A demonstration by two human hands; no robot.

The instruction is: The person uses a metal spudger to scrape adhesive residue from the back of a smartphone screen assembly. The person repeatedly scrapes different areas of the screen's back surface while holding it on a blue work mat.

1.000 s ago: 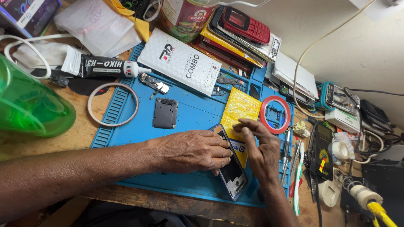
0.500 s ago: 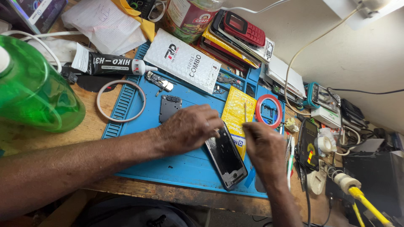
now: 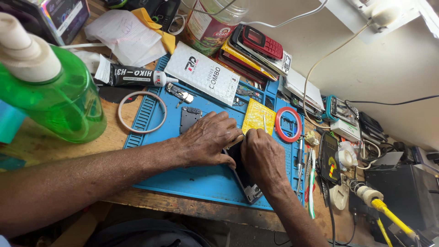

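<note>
Wooden bench [image 3: 151,203], white wall [image 3: 393,68] behind.

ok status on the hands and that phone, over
Left hand pressing down on phone, right hand working its top edge. Phone flat on blue mat. Red tape ring beside, not blocking.

A phone-repair workbench. A blue silicone repair mat [image 3: 201,180] covers the wooden worktop [image 3: 114,137], with a tube of black adhesive [image 3: 135,76], a roll of red tape [image 3: 288,124] and a stack of old mobile phones [image 3: 256,48] crowded around it. Cables [image 3: 384,215] and a wall power socket [image 3: 379,11] fill the right side.
</note>
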